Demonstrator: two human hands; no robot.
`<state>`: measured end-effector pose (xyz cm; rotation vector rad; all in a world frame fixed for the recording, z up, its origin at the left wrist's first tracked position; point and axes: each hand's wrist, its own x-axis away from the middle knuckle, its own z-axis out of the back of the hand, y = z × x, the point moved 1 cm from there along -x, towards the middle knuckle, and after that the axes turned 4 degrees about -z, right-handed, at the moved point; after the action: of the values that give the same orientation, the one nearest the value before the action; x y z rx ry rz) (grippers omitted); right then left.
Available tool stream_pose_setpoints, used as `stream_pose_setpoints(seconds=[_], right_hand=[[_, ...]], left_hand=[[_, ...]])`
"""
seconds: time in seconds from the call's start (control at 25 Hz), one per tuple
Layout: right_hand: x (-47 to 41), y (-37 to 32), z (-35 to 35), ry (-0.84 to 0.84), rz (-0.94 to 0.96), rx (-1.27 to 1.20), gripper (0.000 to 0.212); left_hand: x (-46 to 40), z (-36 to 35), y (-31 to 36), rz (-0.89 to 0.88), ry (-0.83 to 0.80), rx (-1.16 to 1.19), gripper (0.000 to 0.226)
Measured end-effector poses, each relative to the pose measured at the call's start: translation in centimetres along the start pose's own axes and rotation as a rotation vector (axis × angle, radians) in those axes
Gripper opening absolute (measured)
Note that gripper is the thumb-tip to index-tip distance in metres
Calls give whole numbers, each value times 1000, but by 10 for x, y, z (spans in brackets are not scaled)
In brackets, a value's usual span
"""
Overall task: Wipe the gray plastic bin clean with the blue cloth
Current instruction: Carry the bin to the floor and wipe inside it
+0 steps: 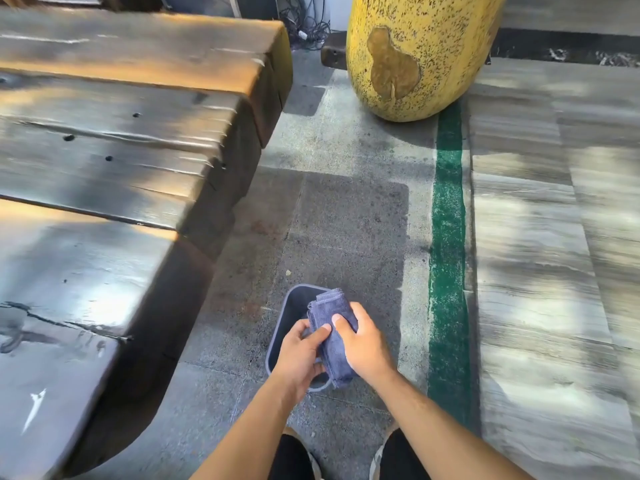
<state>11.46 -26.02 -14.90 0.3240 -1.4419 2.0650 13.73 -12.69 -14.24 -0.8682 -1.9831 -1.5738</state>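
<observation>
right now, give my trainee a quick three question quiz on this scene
1. True or false: the folded blue cloth lies flat on the dark wooden bench.
2. Which hand grips the cloth from its right side? A) left hand B) right hand
3. Fill in: the gray plastic bin sits on the ____.

Key: 1 false, both hands hold it over the bin; 2 B; 3 floor.

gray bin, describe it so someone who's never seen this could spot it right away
Right of the wooden bench, on the stone floor, directly below both hands. The gray bin is small, dark inside, with a rounded rim, partly hidden by the blue cloth.
</observation>
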Motion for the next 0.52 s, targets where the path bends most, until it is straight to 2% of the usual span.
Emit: stream_pose_setpoints(seconds=[0.08, 0.44, 0.52], right_hand=[[-24, 28, -10, 3, -10, -2, 24], [-115, 110, -57, 49, 33, -8, 29], [-133, 118, -65, 50, 50, -24, 22]], left_hand=[[-27, 2, -21, -32, 6, 10, 3], [-136, 27, -91, -171, 22, -23, 8], [-159, 34, -101, -204, 21, -12, 8]])
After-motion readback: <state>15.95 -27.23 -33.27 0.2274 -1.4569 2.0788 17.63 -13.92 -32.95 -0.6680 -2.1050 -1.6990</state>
